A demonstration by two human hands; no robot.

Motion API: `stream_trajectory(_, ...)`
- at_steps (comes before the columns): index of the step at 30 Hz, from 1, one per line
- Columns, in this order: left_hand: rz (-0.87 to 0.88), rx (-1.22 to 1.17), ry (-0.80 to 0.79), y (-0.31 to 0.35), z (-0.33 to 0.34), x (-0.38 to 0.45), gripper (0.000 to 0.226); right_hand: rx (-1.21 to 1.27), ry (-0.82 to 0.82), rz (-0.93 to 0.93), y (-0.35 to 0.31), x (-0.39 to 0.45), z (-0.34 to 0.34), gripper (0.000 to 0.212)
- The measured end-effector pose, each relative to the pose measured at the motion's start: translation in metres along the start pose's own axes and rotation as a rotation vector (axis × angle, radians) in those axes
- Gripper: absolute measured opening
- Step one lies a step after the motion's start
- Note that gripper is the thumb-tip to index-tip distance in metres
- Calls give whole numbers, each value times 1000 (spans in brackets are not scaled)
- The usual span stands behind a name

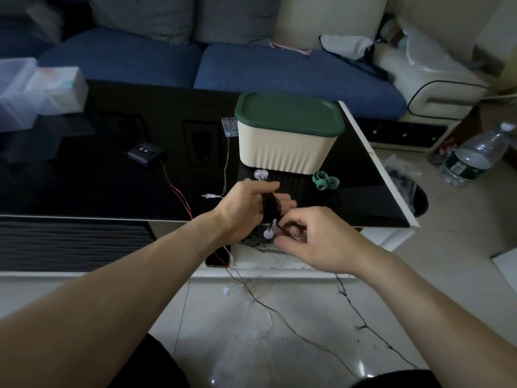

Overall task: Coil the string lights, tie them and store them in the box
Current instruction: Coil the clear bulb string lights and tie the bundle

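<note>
Upright dark string-light coil (270, 207) in left hand (246, 211) grip, right hand (316, 242) pinching its lower wire.

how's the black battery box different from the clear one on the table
The black battery box is opaque, with two small round dots on top and a red wire leaving it; the clear battery box is see-through, with a thin pale wire. The black one lies apart on the table; the clear one sits against the storage box. Both rest untouched.
</note>
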State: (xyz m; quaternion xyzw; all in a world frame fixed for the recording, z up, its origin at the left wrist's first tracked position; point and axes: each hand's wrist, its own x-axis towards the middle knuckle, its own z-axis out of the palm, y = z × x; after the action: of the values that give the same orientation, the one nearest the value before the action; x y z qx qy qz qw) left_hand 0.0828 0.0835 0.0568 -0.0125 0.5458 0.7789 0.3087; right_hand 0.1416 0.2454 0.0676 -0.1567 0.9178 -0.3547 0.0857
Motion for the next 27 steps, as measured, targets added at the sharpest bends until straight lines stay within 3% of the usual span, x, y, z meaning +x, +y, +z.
stream_trajectory(3, -71, 139, -103, -6, -2, -1, 35, -16, -72, -3, 0, 0, -8, 2)
stream_trajectory(7, -243, 367, -382, -7, 0, -9, 56, 138, -42, -3, 10, 0, -23, 25)
stream_trajectory(11, -275, 489, -494, -4, 7, -17, 56, 207, 97, 4, 30, 2, -34, 32)
stream_trajectory(15, -219, 565, -385, -6, 5, -11, 43, 211, 200, 21, 39, 2, -37, 18)
stream_trajectory(20, -167, 596, -271, -11, 2, -5, 34, -27, 201, 60, 39, 4, -35, 16)
stream_trajectory(27, -156, 330, -121, -11, -1, -1, 17, 47, 185, 63, 43, 4, -39, 11)
